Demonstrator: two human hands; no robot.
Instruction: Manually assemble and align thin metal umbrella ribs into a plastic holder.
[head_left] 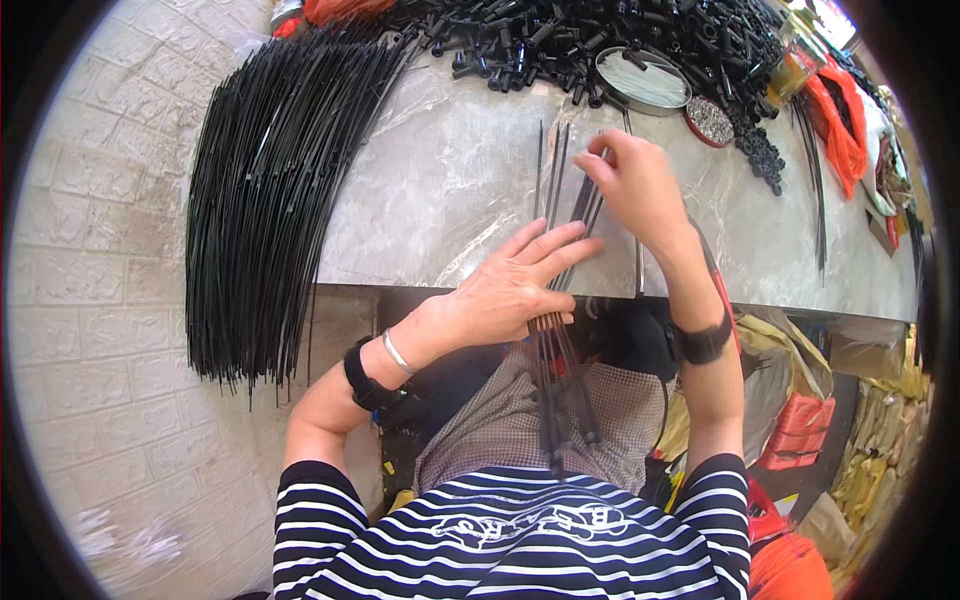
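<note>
Several thin black rods [560,375] run from the tabletop over its near edge toward my lap. Across their middle lies my left hand [515,280], its fingers spread on top while the hand holds them at the edge. The rods' far ends fan out slightly on the table. Just right of those ends, my right hand [640,185] is raised with thumb and forefinger closed in a pinch. Whatever it pinches, if anything, is too blurred to make out. Another thin rod [640,265] lies to the right, partly behind that hand.
A thick stack of black rods [270,200] overhangs the grey tabletop [430,190] at left. Behind are a heap of black tubular parts [560,40], a round tin of pale thin pieces [645,80] and a red-rimmed dish of small metal bits [710,122]. An orange bag [840,125] hangs right.
</note>
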